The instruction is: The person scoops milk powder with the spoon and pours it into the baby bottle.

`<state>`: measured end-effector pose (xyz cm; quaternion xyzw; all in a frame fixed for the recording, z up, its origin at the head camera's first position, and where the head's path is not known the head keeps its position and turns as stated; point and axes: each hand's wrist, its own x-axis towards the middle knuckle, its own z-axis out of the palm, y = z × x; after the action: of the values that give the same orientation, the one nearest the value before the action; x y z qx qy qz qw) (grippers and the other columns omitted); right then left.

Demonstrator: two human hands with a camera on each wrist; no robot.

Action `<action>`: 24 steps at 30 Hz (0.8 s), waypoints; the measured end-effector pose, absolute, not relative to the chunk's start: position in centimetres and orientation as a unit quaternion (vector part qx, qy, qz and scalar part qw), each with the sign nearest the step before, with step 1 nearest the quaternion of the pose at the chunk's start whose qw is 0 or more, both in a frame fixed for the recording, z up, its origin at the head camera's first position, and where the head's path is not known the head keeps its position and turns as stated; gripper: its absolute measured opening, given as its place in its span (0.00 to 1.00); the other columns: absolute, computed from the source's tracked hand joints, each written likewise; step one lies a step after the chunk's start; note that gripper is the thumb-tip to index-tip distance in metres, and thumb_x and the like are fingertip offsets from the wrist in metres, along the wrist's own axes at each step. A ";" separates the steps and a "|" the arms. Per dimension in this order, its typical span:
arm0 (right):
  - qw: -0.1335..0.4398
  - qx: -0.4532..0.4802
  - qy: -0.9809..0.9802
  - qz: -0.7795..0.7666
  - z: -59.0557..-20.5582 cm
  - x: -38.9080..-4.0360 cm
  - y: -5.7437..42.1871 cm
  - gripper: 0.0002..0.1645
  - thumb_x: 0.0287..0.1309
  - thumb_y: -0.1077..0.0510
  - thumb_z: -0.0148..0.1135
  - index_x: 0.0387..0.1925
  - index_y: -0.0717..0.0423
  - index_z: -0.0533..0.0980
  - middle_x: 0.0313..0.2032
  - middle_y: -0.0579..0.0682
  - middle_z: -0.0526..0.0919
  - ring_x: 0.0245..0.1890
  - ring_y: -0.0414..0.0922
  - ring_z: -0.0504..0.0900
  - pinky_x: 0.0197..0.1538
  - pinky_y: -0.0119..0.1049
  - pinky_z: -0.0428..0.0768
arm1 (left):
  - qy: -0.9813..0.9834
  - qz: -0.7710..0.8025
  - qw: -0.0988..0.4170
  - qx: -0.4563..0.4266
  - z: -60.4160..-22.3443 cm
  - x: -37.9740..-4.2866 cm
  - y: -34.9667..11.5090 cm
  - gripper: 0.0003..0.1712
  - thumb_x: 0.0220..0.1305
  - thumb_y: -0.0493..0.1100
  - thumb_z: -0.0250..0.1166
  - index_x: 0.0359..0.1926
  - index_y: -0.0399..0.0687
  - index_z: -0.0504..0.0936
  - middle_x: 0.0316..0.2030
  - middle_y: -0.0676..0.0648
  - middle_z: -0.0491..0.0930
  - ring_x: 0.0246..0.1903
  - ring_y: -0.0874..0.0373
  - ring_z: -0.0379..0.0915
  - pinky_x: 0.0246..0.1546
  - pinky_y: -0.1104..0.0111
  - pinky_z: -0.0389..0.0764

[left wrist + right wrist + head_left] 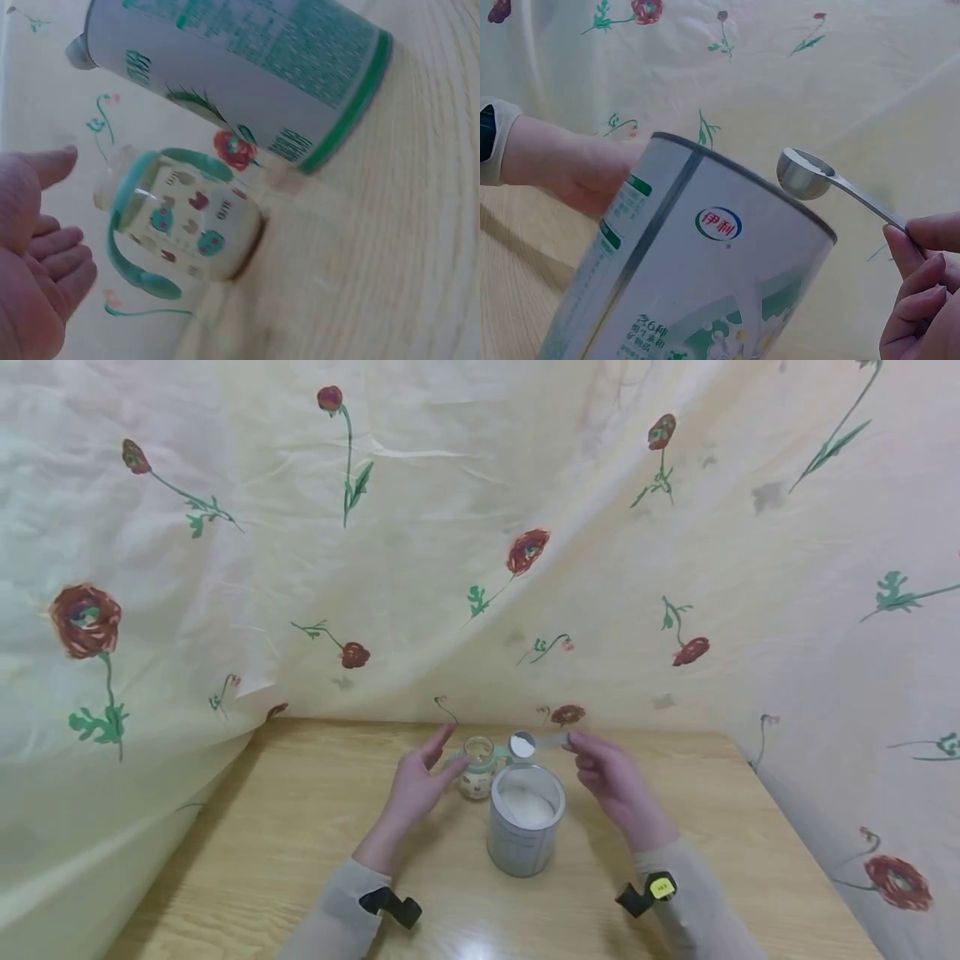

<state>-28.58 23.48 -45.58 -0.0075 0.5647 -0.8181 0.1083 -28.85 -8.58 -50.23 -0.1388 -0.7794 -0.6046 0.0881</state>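
Note:
My right hand point(611, 777) pinches the end of a metal measuring spoon's handle. The bowl of the measuring spoon point(804, 174) carries white powder and hovers by the rim of a milk powder tin point(727, 255). White powder shows inside the open tin in the head view. Left of the tin stands a lidless baby bottle point(191, 214) with mint-green handles and a printed pattern, pale contents inside. My left hand point(422, 781) is beside the bottle, thumb and fingers spread apart, holding nothing.
The tin and bottle stand close together on a light wooden table point(315, 827). A cream cloth point(420, 568) printed with red flowers hangs behind the table and along its sides. Both wrists wear black straps.

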 end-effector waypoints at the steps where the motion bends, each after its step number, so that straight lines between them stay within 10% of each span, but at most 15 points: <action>1: 0.110 -0.003 0.561 -0.820 -45.7 -28.8 23.4 0.13 0.78 0.57 0.61 0.38 0.47 0.89 0.30 0.40 0.79 0.27 0.35 0.67 0.29 0.23 0.66 | -0.786 -0.599 0.082 -0.132 -50.6 -29.0 -8.6 0.38 0.74 0.47 0.72 0.79 0.45 0.70 0.77 0.48 0.69 0.77 0.48 0.63 0.77 0.54 0.66; 24: 0.115 -0.020 0.584 -0.803 -49.9 -32.8 20.0 0.08 0.78 0.55 0.63 0.52 0.51 0.83 0.40 0.41 0.84 0.27 0.33 0.66 0.28 0.21 0.66 | -0.809 -0.574 0.045 -0.118 -53.5 -29.7 -8.0 0.34 0.77 0.51 0.67 0.77 0.45 0.73 0.72 0.41 0.75 0.73 0.42 0.69 0.75 0.48 0.68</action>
<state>-32.78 20.00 -49.88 -0.0203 0.5845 -0.8030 0.1151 -29.73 -7.96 -53.47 -0.1184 -0.8089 -0.5741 0.0452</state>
